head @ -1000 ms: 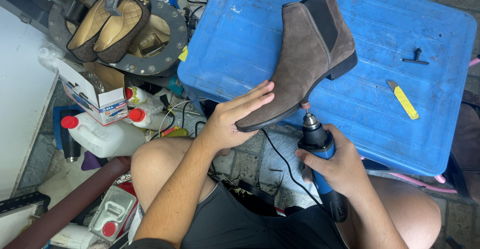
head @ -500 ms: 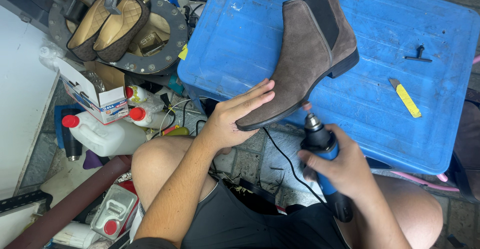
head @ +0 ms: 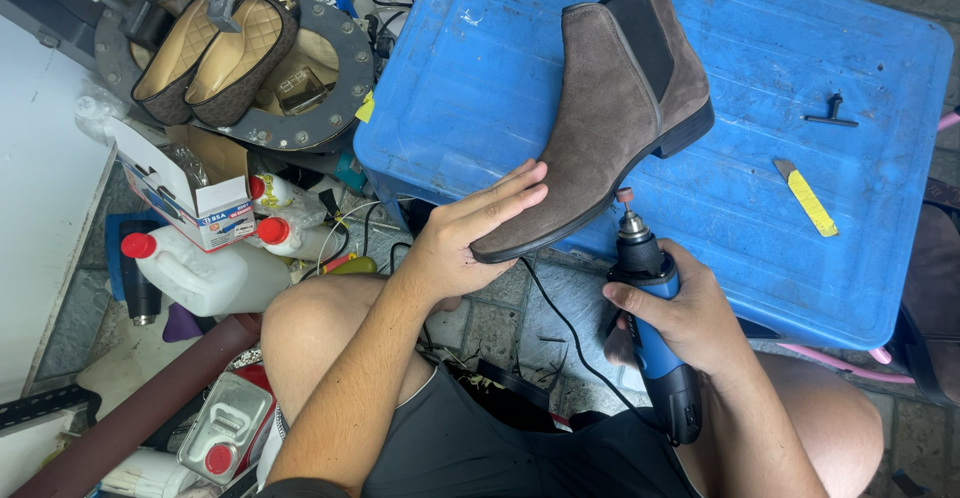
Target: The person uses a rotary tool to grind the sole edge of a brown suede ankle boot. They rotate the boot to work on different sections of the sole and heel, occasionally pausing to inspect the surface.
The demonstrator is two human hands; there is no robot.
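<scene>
A brown suede ankle boot (head: 610,118) with a black elastic side panel lies on its side on a blue plastic lid (head: 760,78). My left hand (head: 470,233) holds the boot's toe over the lid's near edge. My right hand (head: 680,313) grips a blue and black corded rotary tool (head: 650,328). Its small pinkish grinding tip (head: 625,196) sits at the edge of the boot's sole, near the middle.
On the lid lie a yellow-handled blade (head: 808,198) and a small black T-shaped key (head: 830,113). To the left are a pair of tan flat shoes (head: 215,53) on a round metal stand, a cardboard box (head: 180,183), white bottles with red caps (head: 205,273) and a metal can (head: 225,428).
The rotary tool tip has shifted slightly along the sole edge toward the heel. My left hand and the boot have stayed put.
</scene>
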